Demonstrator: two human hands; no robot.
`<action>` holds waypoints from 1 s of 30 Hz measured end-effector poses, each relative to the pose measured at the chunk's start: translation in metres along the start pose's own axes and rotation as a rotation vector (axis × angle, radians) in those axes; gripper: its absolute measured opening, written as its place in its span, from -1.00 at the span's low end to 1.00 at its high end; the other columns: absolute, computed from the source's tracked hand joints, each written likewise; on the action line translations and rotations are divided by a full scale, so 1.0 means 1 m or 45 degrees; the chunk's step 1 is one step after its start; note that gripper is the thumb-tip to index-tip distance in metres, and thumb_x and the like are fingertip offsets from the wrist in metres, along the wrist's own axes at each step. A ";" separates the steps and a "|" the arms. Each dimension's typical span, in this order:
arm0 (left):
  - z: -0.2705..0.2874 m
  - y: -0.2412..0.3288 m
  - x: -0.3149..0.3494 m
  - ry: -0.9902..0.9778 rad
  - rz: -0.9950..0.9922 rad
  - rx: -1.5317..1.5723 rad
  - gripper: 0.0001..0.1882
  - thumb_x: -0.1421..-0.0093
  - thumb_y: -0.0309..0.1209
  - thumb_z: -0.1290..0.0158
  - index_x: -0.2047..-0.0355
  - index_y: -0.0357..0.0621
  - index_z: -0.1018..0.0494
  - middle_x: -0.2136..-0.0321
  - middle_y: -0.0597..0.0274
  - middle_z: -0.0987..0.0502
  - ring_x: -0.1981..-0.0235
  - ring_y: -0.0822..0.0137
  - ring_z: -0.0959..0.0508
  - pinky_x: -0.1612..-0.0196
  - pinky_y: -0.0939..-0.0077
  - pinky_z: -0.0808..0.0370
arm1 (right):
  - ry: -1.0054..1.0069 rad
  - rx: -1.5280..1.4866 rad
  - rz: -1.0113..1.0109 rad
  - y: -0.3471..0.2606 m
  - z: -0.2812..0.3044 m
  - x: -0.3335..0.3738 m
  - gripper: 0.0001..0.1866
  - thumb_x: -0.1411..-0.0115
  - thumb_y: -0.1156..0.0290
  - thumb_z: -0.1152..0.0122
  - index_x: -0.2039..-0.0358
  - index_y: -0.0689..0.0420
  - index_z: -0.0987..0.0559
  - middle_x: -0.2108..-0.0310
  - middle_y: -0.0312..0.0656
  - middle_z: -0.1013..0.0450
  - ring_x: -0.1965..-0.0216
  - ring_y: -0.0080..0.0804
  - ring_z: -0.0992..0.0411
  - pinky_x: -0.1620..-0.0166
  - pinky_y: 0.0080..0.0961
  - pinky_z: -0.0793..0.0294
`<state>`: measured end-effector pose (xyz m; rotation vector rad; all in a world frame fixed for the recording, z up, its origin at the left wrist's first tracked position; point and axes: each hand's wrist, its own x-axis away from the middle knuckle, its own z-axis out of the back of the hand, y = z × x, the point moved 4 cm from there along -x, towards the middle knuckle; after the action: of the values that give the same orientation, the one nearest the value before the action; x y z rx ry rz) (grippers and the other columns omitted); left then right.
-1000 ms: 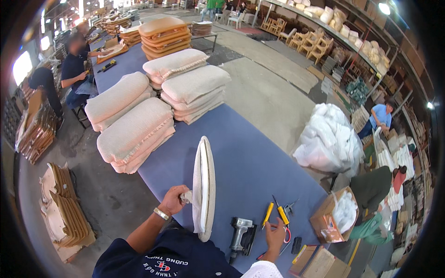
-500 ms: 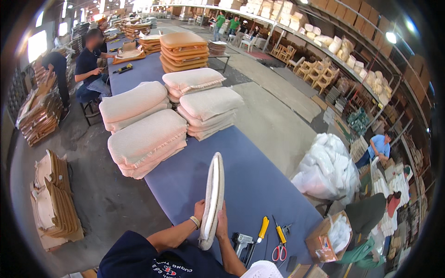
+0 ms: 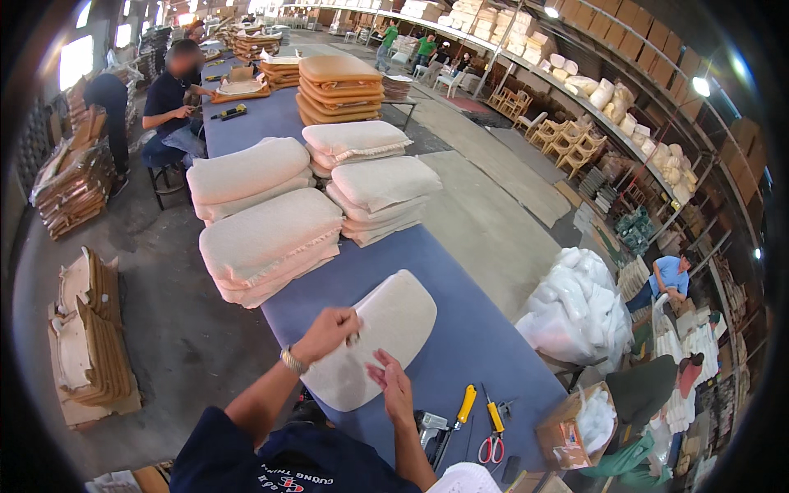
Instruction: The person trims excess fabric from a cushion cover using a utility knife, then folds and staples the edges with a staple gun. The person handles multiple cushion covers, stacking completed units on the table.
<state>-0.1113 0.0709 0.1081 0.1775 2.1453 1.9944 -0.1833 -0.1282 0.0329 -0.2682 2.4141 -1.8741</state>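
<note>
A cream fabric-covered seat cushion (image 3: 403,316) lies flat on the blue-topped table (image 3: 472,316) in front of me, broad face up. Over its left part hovers my left hand (image 3: 330,332), fingers curled together at the tips; whatever they may hold is too small to make out. My right hand (image 3: 394,388) is at the cushion's near right edge, its fingers apart and nothing in them. Just right of that forearm lie a staple gun (image 3: 430,427), a yellow-handled cutter knife (image 3: 466,404), a yellow-handled screwdriver (image 3: 495,416) and red-handled scissors (image 3: 491,449).
Several stacks of cream cushions (image 3: 271,238) stand beyond my hands, with tan cushions (image 3: 341,86) behind them. A cardboard box (image 3: 563,435) sits at the table's right end near a white plastic bundle (image 3: 575,304). A seated co-worker (image 3: 168,111) is at far left.
The cushion, held on edge between both hands before, now lies flat on the table. Both hands have let go of its sides; the left has moved up and left over it.
</note>
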 end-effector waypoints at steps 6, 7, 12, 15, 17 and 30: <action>-0.047 -0.038 0.105 -0.126 0.301 0.031 -0.71 -0.42 -0.31 -0.04 0.41 -0.24 -0.47 0.52 0.40 -0.50 0.45 0.60 -0.52 0.38 0.58 -0.48 | -0.178 -0.212 -0.369 0.041 -0.036 0.027 -0.41 -0.56 -0.01 0.29 -0.23 0.23 -0.44 -0.08 -0.14 -0.48 -0.02 -0.39 -0.49 -0.10 -0.28 -0.58; -0.042 -0.052 0.112 -0.128 0.365 -0.176 -0.73 -0.38 -0.28 -0.06 0.35 -0.24 -0.52 0.49 0.27 -0.57 0.45 0.45 -0.58 0.35 0.45 -0.52 | -0.189 -0.110 -0.413 0.053 -0.034 0.035 -0.43 -0.56 -0.01 0.28 -0.12 0.22 -0.51 0.02 -0.17 -0.51 0.05 -0.40 -0.51 0.00 -0.32 -0.63; -0.042 -0.058 0.135 -0.273 -0.032 -0.823 -0.75 -0.26 -0.26 -0.12 0.28 -0.22 -0.58 0.38 0.03 -0.60 0.36 0.08 -0.61 0.25 0.23 -0.54 | -0.114 -0.099 -0.434 0.071 -0.031 0.080 -0.53 -0.55 0.11 0.16 -0.04 0.25 -0.55 0.18 -0.23 -0.54 0.23 -0.49 -0.54 0.21 -0.53 -0.63; -0.046 -0.069 0.150 -0.387 -0.192 -0.905 -0.75 -0.21 -0.26 -0.15 0.27 -0.21 -0.59 0.32 -0.02 -0.58 0.27 -0.01 -0.61 0.19 0.17 -0.55 | -0.017 -0.064 -0.356 0.078 -0.027 0.103 -0.63 -0.54 0.19 0.07 0.00 0.21 -0.57 0.20 -0.28 -0.54 0.28 -0.54 -0.53 0.26 -0.54 -0.64; -0.049 -0.068 0.161 -0.440 -0.202 -0.874 -0.75 -0.20 -0.26 -0.16 0.27 -0.21 -0.59 0.32 -0.01 -0.57 0.26 -0.01 -0.61 0.17 0.17 -0.55 | 0.050 0.024 -0.366 0.083 -0.027 0.117 -0.69 -0.53 0.24 0.04 0.02 0.18 -0.59 0.23 -0.34 -0.54 0.32 -0.60 -0.52 0.32 -0.55 -0.64; 0.090 -0.061 0.379 0.090 0.281 -0.473 -0.67 -0.18 -0.47 -0.22 0.02 -0.17 -0.52 0.24 0.05 -0.65 0.39 0.27 -0.71 0.27 0.36 -0.62 | -0.142 0.033 -0.339 0.128 -0.243 0.221 -0.64 -0.54 0.25 0.08 -0.13 0.19 -0.54 0.30 -0.34 -0.52 0.36 -0.60 -0.48 0.31 -0.60 -0.55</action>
<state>-0.4552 0.2393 0.0153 0.2979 1.8143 2.5160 -0.4518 0.0940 -0.0187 -0.7041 2.3765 -1.9290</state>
